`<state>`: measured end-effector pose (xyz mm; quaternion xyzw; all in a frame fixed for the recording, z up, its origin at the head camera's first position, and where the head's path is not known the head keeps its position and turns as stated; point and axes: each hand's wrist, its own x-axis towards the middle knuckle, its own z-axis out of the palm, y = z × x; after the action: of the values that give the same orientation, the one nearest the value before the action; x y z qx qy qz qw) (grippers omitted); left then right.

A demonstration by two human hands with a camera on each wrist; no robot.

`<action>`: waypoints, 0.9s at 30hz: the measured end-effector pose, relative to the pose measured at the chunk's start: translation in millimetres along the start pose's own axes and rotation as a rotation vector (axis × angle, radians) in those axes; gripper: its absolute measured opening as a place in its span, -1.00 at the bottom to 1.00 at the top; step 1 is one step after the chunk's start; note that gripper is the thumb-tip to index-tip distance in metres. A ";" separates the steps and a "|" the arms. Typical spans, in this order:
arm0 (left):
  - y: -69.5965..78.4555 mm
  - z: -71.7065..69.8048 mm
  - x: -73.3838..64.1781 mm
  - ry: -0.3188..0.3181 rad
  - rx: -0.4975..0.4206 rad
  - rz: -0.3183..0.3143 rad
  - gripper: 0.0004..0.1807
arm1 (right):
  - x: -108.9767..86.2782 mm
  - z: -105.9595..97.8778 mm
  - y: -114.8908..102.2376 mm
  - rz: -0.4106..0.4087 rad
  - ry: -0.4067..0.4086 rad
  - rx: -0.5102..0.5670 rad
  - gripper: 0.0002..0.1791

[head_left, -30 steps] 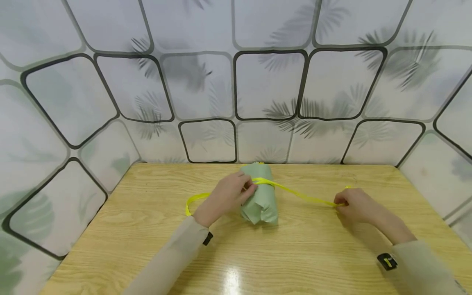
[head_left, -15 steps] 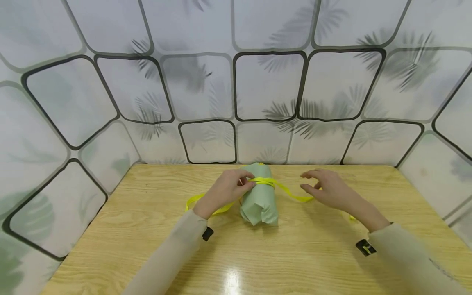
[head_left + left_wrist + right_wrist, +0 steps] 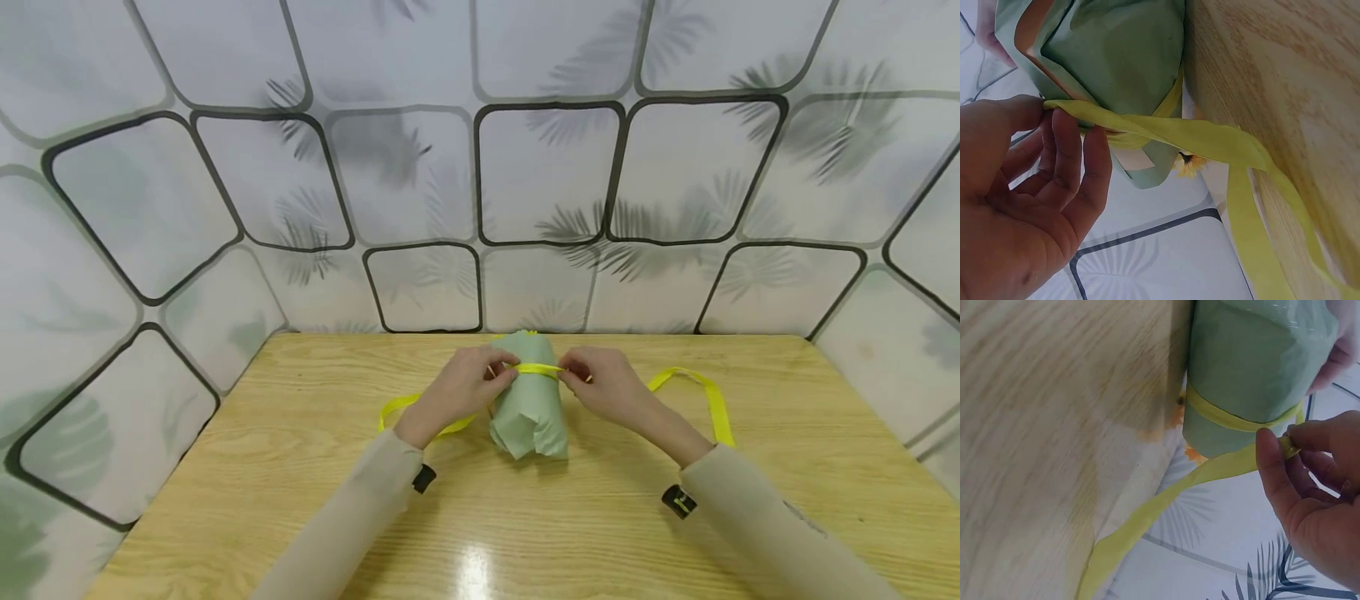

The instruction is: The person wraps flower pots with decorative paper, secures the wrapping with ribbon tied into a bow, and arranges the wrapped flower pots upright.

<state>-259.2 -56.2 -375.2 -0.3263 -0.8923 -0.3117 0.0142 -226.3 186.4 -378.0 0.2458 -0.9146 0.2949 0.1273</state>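
Observation:
A bundle wrapped in pale green paper [image 3: 527, 417] lies near the table's back edge in the head view, with a yellow ribbon [image 3: 537, 369] wound around its middle. On the bundle's left side, my left hand [image 3: 453, 393] pinches the ribbon between thumb and fingertips. My right hand [image 3: 613, 390] pinches the ribbon close to the bundle's right side. From each hand a loose ribbon tail trails to the table. Yellow-orange flower petals [image 3: 1190, 164] peek out at the bundle's far end in the left wrist view. Part of the ribbon's crossing is hidden by the left fingers.
The wooden table [image 3: 480, 508] meets a patterned wall covering [image 3: 551, 175] just behind the bundle. A looped ribbon tail [image 3: 716, 404] lies on the right, by the right forearm. Another loop [image 3: 392, 408] lies beside the left wrist.
My right hand let go of the ribbon farther right, moved left to the bundle and now pinches the ribbon beside it. My left hand has stayed nearly still.

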 end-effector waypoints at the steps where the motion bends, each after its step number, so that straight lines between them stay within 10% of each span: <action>1: 0.1 0.6 -0.2 0.002 -0.001 -0.004 -0.76 | -2.1 -0.5 -0.9 0.013 0.011 0.013 -0.97; 12: 2.1 1.6 0.6 0.044 0.000 -0.007 -0.88 | -7.3 2.8 -13.1 0.228 -0.102 0.481 -0.81; 27: 2.3 4.7 -2.8 0.058 -0.032 0.034 -0.92 | 10.9 4.6 -22.9 0.309 -0.120 0.343 -0.64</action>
<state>-254.8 -53.8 -378.4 -0.3324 -0.8808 -0.3348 0.0401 -223.8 163.4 -366.6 0.1381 -0.8837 0.4469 -0.0175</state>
